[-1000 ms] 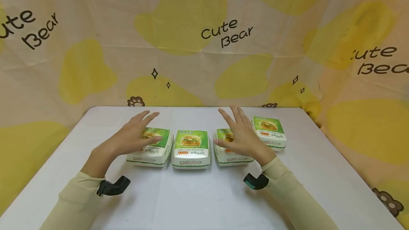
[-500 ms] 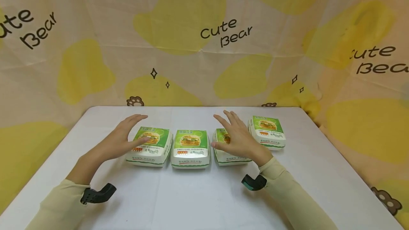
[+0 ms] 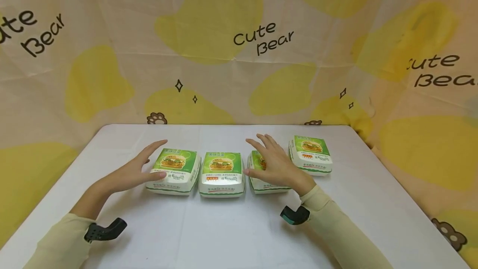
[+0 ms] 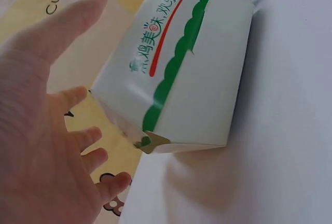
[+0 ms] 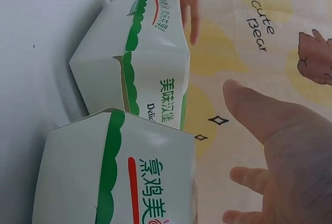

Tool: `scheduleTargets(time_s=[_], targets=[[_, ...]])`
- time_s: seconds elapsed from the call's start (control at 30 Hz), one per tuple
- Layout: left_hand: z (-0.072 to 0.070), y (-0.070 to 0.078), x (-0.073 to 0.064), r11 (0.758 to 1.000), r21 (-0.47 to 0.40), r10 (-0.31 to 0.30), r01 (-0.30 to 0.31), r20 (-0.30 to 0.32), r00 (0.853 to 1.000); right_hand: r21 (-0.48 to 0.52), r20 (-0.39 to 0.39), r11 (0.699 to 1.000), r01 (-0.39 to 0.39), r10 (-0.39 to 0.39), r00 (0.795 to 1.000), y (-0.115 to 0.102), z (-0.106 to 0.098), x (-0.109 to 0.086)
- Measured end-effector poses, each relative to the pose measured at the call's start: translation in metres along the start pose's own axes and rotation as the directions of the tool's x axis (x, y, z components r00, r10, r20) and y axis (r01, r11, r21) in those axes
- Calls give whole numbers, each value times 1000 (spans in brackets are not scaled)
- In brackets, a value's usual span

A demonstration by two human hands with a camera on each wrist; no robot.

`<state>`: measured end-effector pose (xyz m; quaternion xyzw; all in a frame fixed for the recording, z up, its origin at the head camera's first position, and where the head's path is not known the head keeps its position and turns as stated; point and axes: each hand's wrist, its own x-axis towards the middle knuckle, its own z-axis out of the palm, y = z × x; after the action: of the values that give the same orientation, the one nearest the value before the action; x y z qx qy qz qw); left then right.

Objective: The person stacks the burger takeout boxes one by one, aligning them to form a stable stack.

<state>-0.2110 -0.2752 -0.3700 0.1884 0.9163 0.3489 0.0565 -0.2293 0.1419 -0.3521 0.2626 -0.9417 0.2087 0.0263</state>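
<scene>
A burger box (image 3: 175, 177) with a green top and a burger picture lies at the left of the row. My left hand (image 3: 128, 173) hovers at its left side, fingers spread and holding nothing; the left wrist view shows the palm facing the white side of this box (image 4: 207, 73). Beside it sits the middle burger box (image 3: 223, 173). Over the third burger box (image 3: 270, 188) my right hand (image 3: 280, 167) hovers with thumb and fingers apart, hiding part of its top. In the right wrist view this hand (image 5: 290, 151) holds nothing.
Another burger box (image 3: 310, 152) stands farther back at the right, slightly turned. All the boxes sit closed on a white table (image 3: 220, 235). Behind the table hangs a yellow-patterned cloth (image 3: 209, 24) with bear prints. Each sleeve carries a black wrist mount (image 3: 106, 231).
My left hand has drawn back left and toward me, off the top of the left box. My right hand has shifted slightly left and toward me. The boxes have stayed put.
</scene>
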Motion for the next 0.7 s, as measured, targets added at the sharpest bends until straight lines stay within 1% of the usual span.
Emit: scheduleTargets(time_s=[0.17, 0.27, 0.37, 0.5, 0.7], targets=[[4, -8, 3, 997, -75, 13, -10, 40, 999, 0, -1, 1000, -1, 1, 1000, 0, -1, -1], [6, -11, 3, 994, -112, 2, 5, 66, 998, 1, -1, 1000, 1, -1, 1000, -1, -1, -1], [9, -13, 4, 992, -121, -12, 21, 76, 997, 0, -2, 1000, 2, -2, 1000, -1, -1, 0], [13, -14, 6, 994, -107, -18, 22, 43, 999, 2, -5, 1000, -4, 4, 1000, 0, 0, 0], [12, -15, 8, 994, -109, -14, 10, -38, 999, 3, -10, 1000, -14, 14, 1000, 0, 0, 0]])
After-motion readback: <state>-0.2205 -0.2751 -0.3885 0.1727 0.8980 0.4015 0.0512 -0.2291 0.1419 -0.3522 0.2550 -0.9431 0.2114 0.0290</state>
